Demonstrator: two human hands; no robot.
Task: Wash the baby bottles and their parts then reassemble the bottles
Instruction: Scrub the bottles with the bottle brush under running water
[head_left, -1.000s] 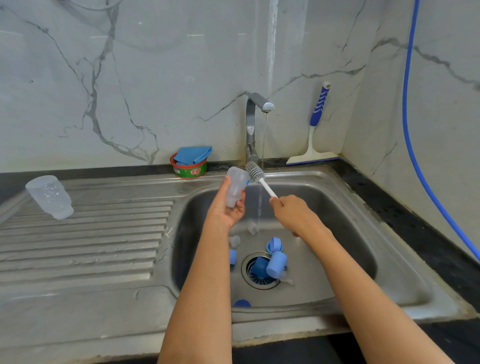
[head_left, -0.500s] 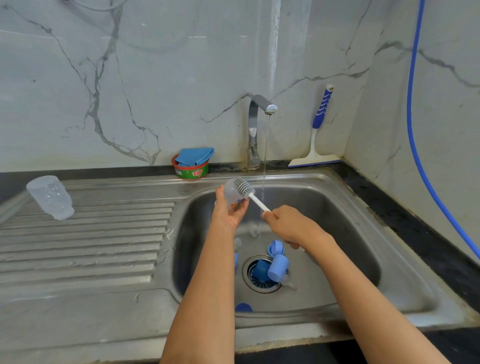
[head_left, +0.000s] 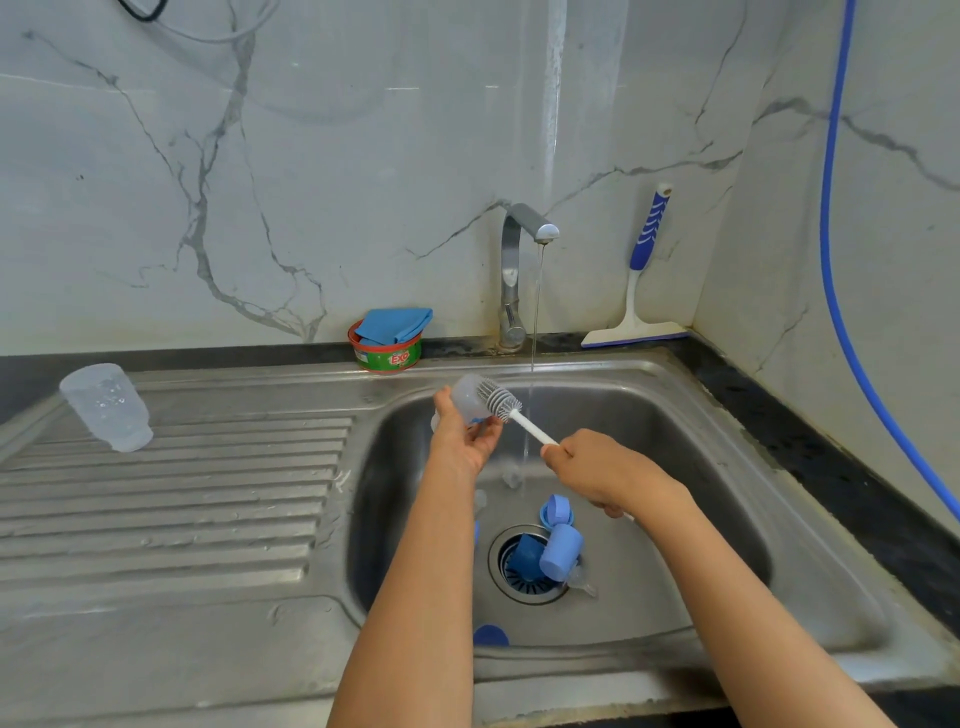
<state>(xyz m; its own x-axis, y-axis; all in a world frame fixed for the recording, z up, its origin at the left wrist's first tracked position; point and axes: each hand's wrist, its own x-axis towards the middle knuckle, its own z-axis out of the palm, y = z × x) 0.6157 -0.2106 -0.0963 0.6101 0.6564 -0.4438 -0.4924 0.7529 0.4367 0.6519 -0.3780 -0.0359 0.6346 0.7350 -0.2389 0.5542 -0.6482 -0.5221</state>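
While water runs from the tap (head_left: 511, 270), left hand (head_left: 464, 441): fingers curled round a clear bottle (head_left: 466, 401), which is held tilted above the back left of the sink (head_left: 675, 467).
Right hand (head_left: 592, 470): closed round the white handle of a bottle brush (head_left: 500, 401).
Brush head: touches the bottle's right end; whether the bristles are inside, cannot tell.
Water stream: thin, falls just right of the brush.
Sink floor: blue cap (head_left: 560, 552) lies on its side across the drain (head_left: 519, 571), blue ring (head_left: 556, 512) just behind it, clear teat (head_left: 581, 583) touching the cap's front.
Sink front edge: blue part (head_left: 490, 635), partly hidden.
Drainboard, back left corner: second clear bottle (head_left: 106, 408), wet, mouth down.
Desk back edge: soap tub (head_left: 387, 356) with blue cloth (head_left: 395, 325) on top, left of the tap.
Desk back right corner: squeegee (head_left: 641, 275) leans on the wall.
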